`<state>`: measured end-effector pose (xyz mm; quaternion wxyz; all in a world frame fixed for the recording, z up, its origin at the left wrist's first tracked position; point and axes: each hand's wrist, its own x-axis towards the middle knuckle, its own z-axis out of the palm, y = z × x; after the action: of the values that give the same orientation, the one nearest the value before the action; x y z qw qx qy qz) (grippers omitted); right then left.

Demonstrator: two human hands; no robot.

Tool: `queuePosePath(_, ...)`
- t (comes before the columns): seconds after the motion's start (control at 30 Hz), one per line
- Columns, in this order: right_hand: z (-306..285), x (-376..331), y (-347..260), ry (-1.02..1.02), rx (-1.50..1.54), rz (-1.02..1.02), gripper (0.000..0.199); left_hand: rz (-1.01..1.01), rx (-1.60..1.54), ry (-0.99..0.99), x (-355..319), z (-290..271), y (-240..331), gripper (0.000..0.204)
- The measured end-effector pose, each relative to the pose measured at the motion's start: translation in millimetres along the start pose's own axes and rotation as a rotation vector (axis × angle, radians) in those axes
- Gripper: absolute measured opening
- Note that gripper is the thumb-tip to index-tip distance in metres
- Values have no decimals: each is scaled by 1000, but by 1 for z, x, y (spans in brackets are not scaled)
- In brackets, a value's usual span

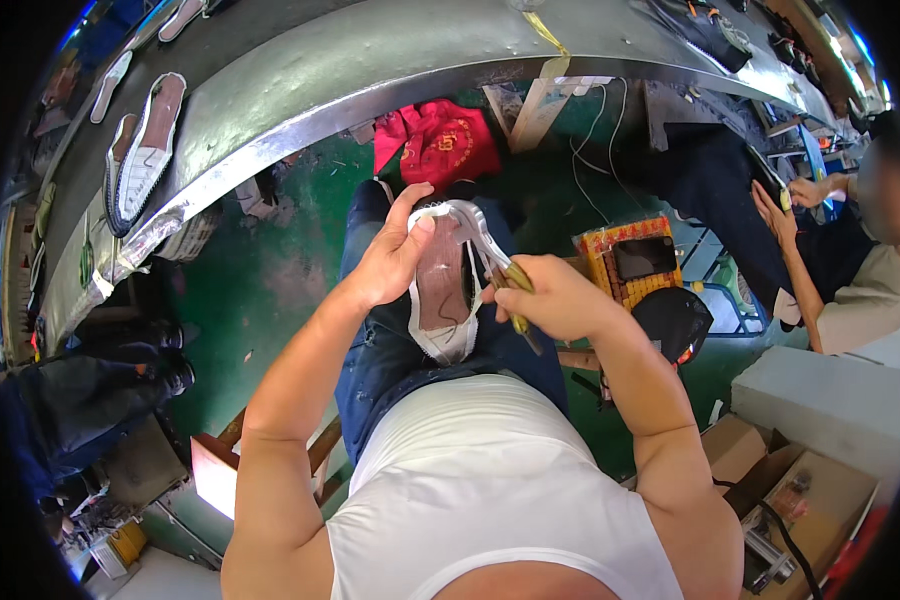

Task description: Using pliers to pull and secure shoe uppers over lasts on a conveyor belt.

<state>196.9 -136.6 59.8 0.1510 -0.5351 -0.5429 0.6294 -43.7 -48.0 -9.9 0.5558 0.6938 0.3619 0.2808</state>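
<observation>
A shoe upper point(443, 290) with a brown insole and pale grey edges lies sole-up over my lap, one end pointing away from me. Its far left edge is gripped by my left hand point(392, 252), thumb pressed on the rim. My right hand point(550, 298) is closed round the yellowish handles of metal lasting pincers point(483, 237). The curved head of the pincers reaches the shoe's far end, at the right side. Whether the jaws bite the material cannot be made out. A loose thread or lace lies across the insole.
A metal-topped bench point(300, 95) curves across the far side, with a pair of similar shoes point(150, 150) on its left. Red cloth point(435, 140) hangs beneath it. A phone point(646, 257) rests on a beaded seat at right. Another person's hand point(773, 215) works nearby; cardboard boxes point(810, 490) stand lower right.
</observation>
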Motion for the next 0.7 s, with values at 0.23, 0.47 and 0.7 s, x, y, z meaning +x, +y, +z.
queuePosePath(0.23, 0, 12, 13, -40, 336, -77, 24, 6, 54, 43, 4, 0, -11, 53)
queuePosePath(0.47, 38, 52, 37, -63, 763, -56, 21, -81, -78, 140, 6, -7, -33, 49)
queuePosePath(0.7, -13, 48, -8, -231, 414, 124, 26, -69, 22, 221, 2, -5, -27, 48)
